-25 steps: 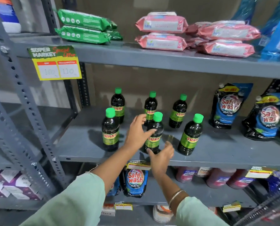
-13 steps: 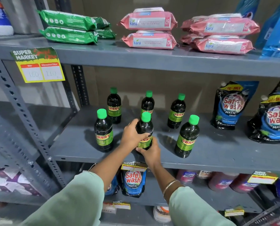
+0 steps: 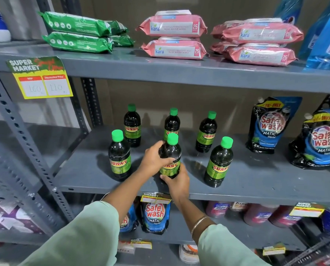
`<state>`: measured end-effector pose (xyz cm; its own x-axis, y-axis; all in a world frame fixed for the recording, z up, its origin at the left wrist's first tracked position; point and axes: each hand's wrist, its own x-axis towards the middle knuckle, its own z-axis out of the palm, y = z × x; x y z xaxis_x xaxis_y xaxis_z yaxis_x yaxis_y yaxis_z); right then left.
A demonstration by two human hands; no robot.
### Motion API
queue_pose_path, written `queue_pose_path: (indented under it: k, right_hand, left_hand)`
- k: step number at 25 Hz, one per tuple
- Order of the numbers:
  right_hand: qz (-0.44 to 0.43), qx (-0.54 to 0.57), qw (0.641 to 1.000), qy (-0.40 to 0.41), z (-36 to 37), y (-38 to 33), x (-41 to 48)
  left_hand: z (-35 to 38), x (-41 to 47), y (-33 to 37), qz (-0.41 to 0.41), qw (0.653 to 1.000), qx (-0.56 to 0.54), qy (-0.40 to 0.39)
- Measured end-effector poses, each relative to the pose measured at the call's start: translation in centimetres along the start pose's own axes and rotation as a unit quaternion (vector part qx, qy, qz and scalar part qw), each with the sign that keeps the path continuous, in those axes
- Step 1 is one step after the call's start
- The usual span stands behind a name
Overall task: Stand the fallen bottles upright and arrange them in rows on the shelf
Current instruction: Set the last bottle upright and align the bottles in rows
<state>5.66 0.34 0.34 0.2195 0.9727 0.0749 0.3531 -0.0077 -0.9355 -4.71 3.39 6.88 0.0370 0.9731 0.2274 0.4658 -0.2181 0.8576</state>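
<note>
The left hand [image 3: 154,160] was wrapped round the left side of the middle front bottle [image 3: 169,156], and the right hand [image 3: 177,181] cupped its base from the front, so both clasped it upright near the front edge of the grey shelf [image 3: 256,181]. Beside it stood the left front bottle [image 3: 119,154] and the right front bottle [image 3: 218,162], with three rear bottles [image 3: 132,125] upright behind. Detergent pouches [image 3: 269,125] stood further right.
</note>
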Motion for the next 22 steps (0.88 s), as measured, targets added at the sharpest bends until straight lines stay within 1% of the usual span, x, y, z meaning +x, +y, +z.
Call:
queue_pose_path:
  k: [5,10,12,14,15,16,17,18,19,20,21,22]
  right_hand:
    - [0.012,-0.021,0.999,0.022,0.1,-0.1,0.0]
    - [0.009,-0.034,0.999,0.035,0.4,-0.4,-0.5]
    - [0.004,-0.032,0.999,0.027,0.4,-0.4,-0.5]
    - [-0.004,-0.022,1.0,-0.001,0.2,-0.3,-0.8]
    - [-0.005,-0.022,1.0,-0.011,-0.1,0.0,-1.0]
    - [-0.004,-0.026,1.0,-0.014,-0.6,0.3,-1.3]
    - [-0.005,-0.038,0.999,-0.001,-1.2,0.8,-1.5]
    - [-0.012,-0.056,0.998,0.028,-1.8,1.4,-1.7]
    - [-0.017,-0.073,0.994,0.074,-2.4,2.0,-1.9]
    - [-0.012,-0.077,0.989,0.125,-3.3,2.7,-2.0]
    - [0.0,-0.067,0.983,0.171,-4.1,3.1,-1.9]
    - [0.016,-0.051,0.977,0.207,-4.9,3.4,-1.7]
  left_hand:
    - [-0.4,0.5,-0.4,0.001,0.999,-0.022,-0.048]
    - [-1.0,0.5,-0.9,0.007,0.996,-0.043,-0.074]
    - [-1.0,0.3,-0.8,0.008,0.995,-0.052,-0.089]
    - [-1.0,0.0,-0.9,0.01,0.995,-0.053,-0.09]
    - [-0.9,-0.2,-0.7,0.007,0.996,-0.053,-0.075]
    - [-0.8,-0.5,-0.3,0.0,0.997,-0.06,-0.04]
    - [-0.8,-1.0,0.2,0.003,0.998,-0.057,0.023]
    - [-0.8,-1.6,0.7,0.024,0.993,-0.047,0.107]
    - [-0.9,-2.2,1.4,0.058,0.98,-0.024,0.188]
    - [-0.8,-2.7,2.1,0.094,0.964,0.001,0.249]
    - [-0.7,-3.1,2.7,0.127,0.951,0.022,0.283]
    - [-0.3,-3.5,3.5,0.158,0.943,0.04,0.291]
